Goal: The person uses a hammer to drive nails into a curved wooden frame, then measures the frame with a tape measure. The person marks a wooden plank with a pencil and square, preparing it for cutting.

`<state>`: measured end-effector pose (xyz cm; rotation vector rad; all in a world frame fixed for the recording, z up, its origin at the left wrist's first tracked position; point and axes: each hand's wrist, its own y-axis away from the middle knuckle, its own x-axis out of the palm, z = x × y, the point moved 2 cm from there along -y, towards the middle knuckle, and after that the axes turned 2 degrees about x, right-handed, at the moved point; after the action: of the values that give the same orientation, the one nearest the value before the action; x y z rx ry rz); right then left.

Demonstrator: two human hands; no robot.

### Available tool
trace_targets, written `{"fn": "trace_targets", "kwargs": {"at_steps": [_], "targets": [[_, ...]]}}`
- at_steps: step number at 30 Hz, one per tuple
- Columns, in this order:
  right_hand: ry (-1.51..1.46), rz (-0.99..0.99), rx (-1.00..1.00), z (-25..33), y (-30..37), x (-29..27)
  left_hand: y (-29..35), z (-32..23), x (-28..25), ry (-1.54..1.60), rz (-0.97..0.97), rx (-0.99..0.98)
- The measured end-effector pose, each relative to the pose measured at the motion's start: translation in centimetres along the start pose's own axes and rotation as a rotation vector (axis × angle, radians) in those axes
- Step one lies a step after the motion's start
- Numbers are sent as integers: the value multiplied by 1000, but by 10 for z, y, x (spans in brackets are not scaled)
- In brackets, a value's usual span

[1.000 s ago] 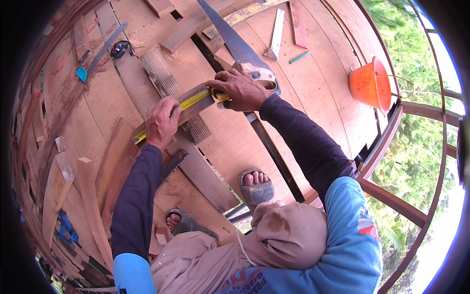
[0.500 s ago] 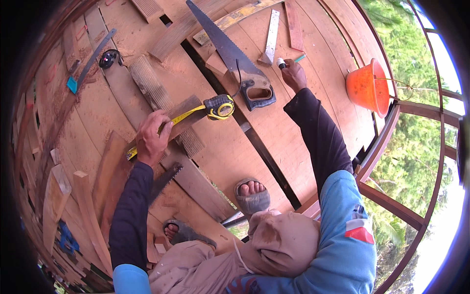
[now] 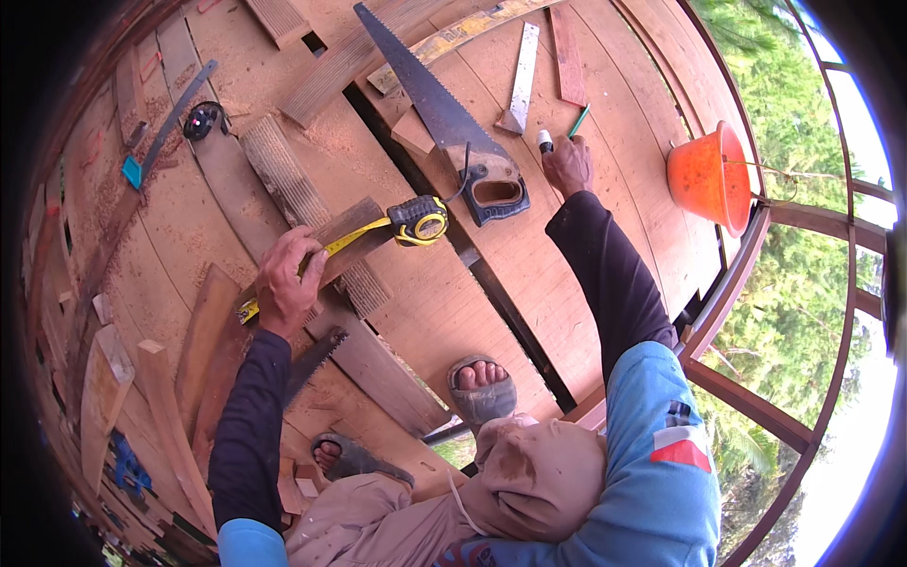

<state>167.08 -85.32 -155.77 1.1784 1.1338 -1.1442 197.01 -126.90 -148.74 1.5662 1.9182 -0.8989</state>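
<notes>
My left hand (image 3: 289, 283) is closed on the yellow blade of a tape measure (image 3: 418, 221), pressing it along a short wooden board (image 3: 351, 227). The black-and-yellow case rests at the board's far right end. Farther right, my right hand (image 3: 570, 166) has its fingers closed around a thin green pencil (image 3: 579, 120), whose end sticks out ahead of the fingertips. Beside the thumb shows a small white-tipped dark thing (image 3: 545, 141); I cannot tell what it is. A handsaw (image 3: 444, 118) lies between my hands, and a try square (image 3: 521, 80) lies just beyond the right one.
An orange bucket (image 3: 694, 180) stands at the right by the railing. A second saw blade (image 3: 314, 367) lies near my left forearm. At the left are a hacksaw-like blade (image 3: 177, 118), a round black reel (image 3: 205, 120) and several offcuts. Dark gaps (image 3: 510, 307) run between the floorboards.
The green pencil has turned more upright and now sticks out of my right hand. That hand has come slightly nearer. My left hand stays on the tape measure blade.
</notes>
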Motion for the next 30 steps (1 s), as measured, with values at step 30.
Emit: {"fn": "trace_targets", "kwargs": {"at_steps": [30], "targets": [[-142, 18, -379, -33, 71, -9, 7, 7, -9, 45, -12, 1]]}}
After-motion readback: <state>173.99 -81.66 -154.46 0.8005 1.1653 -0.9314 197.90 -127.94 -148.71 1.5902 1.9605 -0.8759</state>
